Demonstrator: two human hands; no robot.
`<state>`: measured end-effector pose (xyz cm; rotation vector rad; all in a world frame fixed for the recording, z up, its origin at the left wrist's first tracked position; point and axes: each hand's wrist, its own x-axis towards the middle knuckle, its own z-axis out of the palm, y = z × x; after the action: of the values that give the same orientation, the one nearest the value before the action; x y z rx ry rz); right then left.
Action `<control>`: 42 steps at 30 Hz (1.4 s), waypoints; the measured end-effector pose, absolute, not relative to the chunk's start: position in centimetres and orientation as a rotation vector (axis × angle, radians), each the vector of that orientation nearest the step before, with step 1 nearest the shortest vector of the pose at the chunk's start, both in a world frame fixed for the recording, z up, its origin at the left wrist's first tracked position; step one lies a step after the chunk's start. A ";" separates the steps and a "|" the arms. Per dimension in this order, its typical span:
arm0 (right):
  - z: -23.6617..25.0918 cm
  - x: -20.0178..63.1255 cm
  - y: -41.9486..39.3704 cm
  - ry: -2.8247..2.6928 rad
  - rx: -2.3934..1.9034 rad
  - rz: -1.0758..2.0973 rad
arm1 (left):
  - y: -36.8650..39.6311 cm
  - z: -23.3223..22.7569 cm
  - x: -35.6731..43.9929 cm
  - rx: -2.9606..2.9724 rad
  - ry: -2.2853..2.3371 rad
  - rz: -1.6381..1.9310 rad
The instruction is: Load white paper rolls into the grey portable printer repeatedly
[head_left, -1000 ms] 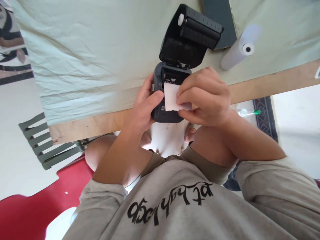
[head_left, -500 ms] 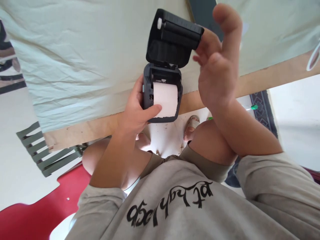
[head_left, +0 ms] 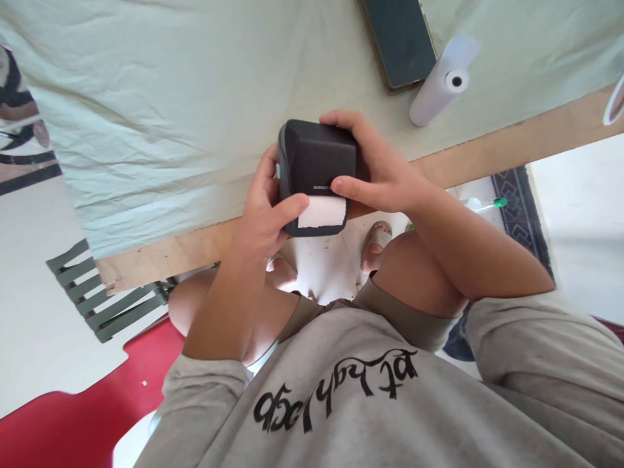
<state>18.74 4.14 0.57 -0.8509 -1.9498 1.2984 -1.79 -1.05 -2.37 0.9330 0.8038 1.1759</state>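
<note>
A small dark label printer (head_left: pixel 319 153) is held between my two hands above the table's front edge, its lid down over the paper roll. White label paper (head_left: pixel 322 212) sticks out from under the lid's lower edge. My left hand (head_left: pixel 267 208) grips the printer's left side, its thumb on the paper's left edge. Around the right side of the printer wraps my right hand (head_left: pixel 377 166), with the thumb on the lid near the printed brand and fingers at the far right corner. The fingers beneath the printer are hidden.
On the cloth-covered table (head_left: pixel 170 97) lie a dark phone (head_left: pixel 402 42) and a roll of white paper (head_left: pixel 431 97) at the back right. The wooden table edge (head_left: pixel 511 146) runs in front. A red chair (head_left: pixel 92 409) and a green slatted object (head_left: pixel 107 292) are at the left.
The printer's lid swung down from standing open to lying over the paper roll. My right hand came down and left onto the lid, uncovering the white roll on the table.
</note>
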 end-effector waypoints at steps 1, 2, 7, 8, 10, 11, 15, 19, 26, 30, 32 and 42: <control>0.7 18.7 4.2 -1.950 -0.881 1.288 | -1.1 -2.2 -1.6 0.915 0.821 1.188; 0.9 18.6 4.2 -1.942 -0.916 1.278 | -1.2 -1.9 -1.4 0.892 0.857 1.201; 1.5 17.9 4.1 -1.944 -1.036 1.198 | -1.5 -0.7 -0.9 0.833 0.959 1.230; 1.5 17.9 4.0 -1.972 -1.032 1.174 | -1.5 -0.6 -0.9 0.822 0.962 1.231; 1.3 17.8 4.0 -2.029 -0.991 1.121 | -1.5 -0.4 -0.9 0.799 0.970 1.225; 1.1 17.8 4.0 -2.051 -0.956 1.094 | -1.5 -0.3 -1.0 0.788 0.977 1.218; 0.7 18.1 4.0 -2.129 -0.865 0.985 | -1.6 0.2 -0.8 0.762 0.972 1.214; 1.0 18.6 3.8 -2.191 -0.978 0.845 | -1.5 0.2 -0.1 0.675 0.931 1.272; 0.6 19.0 3.5 -2.197 -0.732 0.747 | -1.4 -0.3 -0.1 0.610 1.120 1.302; 1.1 19.0 3.2 -2.203 -0.780 0.685 | -1.4 -0.1 -0.3 0.603 1.126 1.284; 1.6 19.0 3.0 -2.199 -0.801 0.534 | -1.3 0.0 -0.3 0.582 1.072 1.281; 3.4 17.4 2.0 -1.691 -1.075 0.548 | -1.5 0.2 -0.6 0.714 0.954 1.238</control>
<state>17.44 1.95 3.38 -1.0748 -1.6909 0.5485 -0.61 -1.52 0.18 0.7139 0.9538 1.2382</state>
